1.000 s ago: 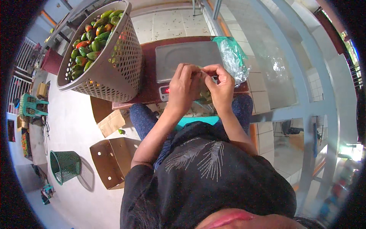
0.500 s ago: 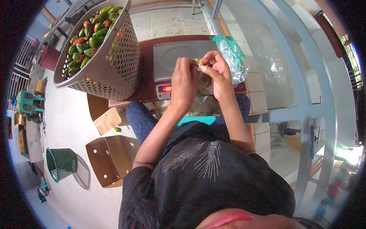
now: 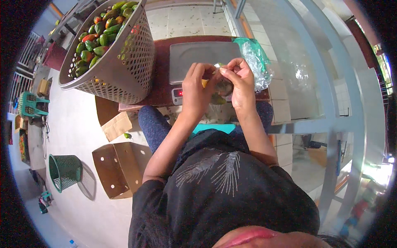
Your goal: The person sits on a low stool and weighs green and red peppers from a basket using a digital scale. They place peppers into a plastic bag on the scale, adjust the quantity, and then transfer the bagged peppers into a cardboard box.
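Both hands meet in front of me over the near edge of a digital scale [image 3: 194, 62] with a grey platform and a red display. My left hand [image 3: 197, 89] and my right hand [image 3: 243, 84] pinch the gathered top of a small clear plastic bag [image 3: 223, 87]. Greenish and yellowish shapes, seemingly peppers, show through the bag, which hangs between the hands. The left fingertips are partly hidden behind that hand. To the left stands a tall beige perforated basket [image 3: 120, 76] heaped with green and reddish peppers [image 3: 99, 39].
Basket and scale stand on a dark red table [image 3: 162, 76]. Clear and green plastic bags [image 3: 256, 62] lie at its right end. On the floor are a cardboard box [image 3: 124, 169], a green mesh basket [image 3: 68, 171] and one green pepper [image 3: 127, 135]. A grey-framed partition [image 3: 306, 125] rises at right.
The right hand has shifted slightly right and the fingers of both hands have changed their pinch on the bag's top. More of the hanging bag shows. The whole view has shifted slightly.
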The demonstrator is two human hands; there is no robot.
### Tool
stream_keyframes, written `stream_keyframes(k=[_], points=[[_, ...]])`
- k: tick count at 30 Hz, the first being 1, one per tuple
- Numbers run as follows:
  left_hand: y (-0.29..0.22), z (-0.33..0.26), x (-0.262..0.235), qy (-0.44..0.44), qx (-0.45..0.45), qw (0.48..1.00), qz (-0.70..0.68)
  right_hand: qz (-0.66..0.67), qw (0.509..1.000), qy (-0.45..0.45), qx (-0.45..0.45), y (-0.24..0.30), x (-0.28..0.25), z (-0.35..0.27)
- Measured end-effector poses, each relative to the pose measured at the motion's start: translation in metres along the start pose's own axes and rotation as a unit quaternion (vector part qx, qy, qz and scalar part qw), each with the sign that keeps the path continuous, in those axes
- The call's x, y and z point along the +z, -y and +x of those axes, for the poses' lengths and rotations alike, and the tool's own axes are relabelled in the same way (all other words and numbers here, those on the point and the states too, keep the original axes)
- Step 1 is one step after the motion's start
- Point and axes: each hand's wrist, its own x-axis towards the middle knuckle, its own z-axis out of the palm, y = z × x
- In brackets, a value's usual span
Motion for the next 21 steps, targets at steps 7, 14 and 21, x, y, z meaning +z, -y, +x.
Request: stream_keyframes(k=[7, 14, 21], points=[[-0.005, 0.004, -0.006, 0.08, 0.069, 0.993, 0.044, -0.054, 0.998, -0.006, -0.029, 0.006, -0.002, -0.012], [-0.007, -0.001, -0.012, 0.107, 0.107, 0.987, 0.059, -0.395, 0.901, 0.096, -0.152, 0.031, 0.002, -0.021], [-0.009, 0.005, -0.012, 0.034, 0.15, 0.986, 0.064, -0.431, 0.869, 0.132, -0.206, 0.036, 0.009, -0.014]])
